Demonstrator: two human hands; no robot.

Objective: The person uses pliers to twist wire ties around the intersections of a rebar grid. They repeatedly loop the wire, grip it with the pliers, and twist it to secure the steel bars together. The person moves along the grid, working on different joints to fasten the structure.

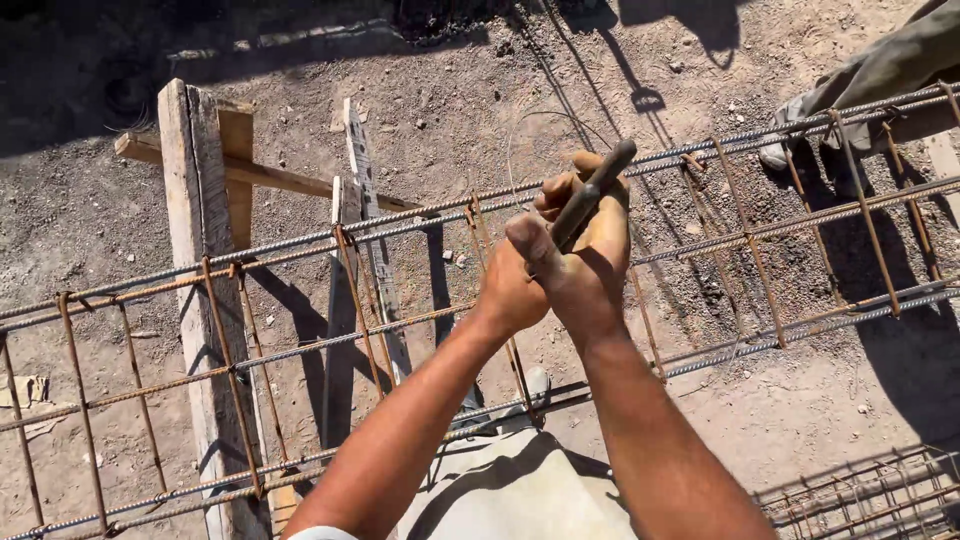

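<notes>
Right hand (597,262) clenched round dark metal tying tool (592,196) – slim, rod-like, tilted up-right. Left hand (512,285) closed beside it, touching; contents unclear. Both above rusty rebar cage (360,300) – ribbed bars, stirrups.

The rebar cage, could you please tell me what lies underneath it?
Under the rebar cage lie bare dirt ground and a wooden trestle propping it. Both hands, gripping a dark metal tool, and the forearms cover the ground beneath the cage's middle.
</notes>
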